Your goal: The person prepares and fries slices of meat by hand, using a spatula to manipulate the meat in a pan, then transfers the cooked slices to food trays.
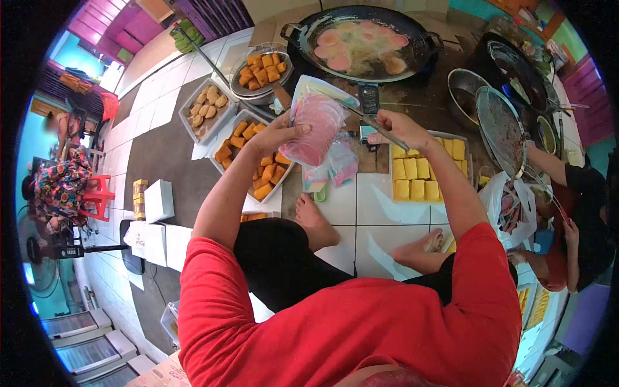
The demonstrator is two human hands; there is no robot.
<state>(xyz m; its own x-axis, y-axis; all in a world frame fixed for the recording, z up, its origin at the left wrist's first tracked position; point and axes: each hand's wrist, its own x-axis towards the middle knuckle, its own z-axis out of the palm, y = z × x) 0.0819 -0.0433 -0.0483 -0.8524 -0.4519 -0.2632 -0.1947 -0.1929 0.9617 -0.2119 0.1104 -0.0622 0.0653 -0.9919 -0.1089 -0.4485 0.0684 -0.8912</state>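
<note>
My left hand point(282, 133) is closed around a clear plastic bag of thin round pink slices point(316, 126), held up in front of me. To its right, my right hand point(401, 131) grips a long thin grey rod-like tool point(380, 126), which slants up-left toward the bag's top edge. More plastic packaging with pink contents point(340, 161) lies on the floor just beneath the bag. Beyond both hands stands a large black wok point(303, 45) of bubbling oil, with several pink discs point(338, 62) floating in it.
At left are a tub of browned blocks point(267, 171), a strainer of fried pieces point(261, 69) and a tub of round pieces point(207, 106). Yellow blocks point(416, 169) fill a tray at right. Another person point(583, 206) holds a large round mesh strainer point(500, 129) there.
</note>
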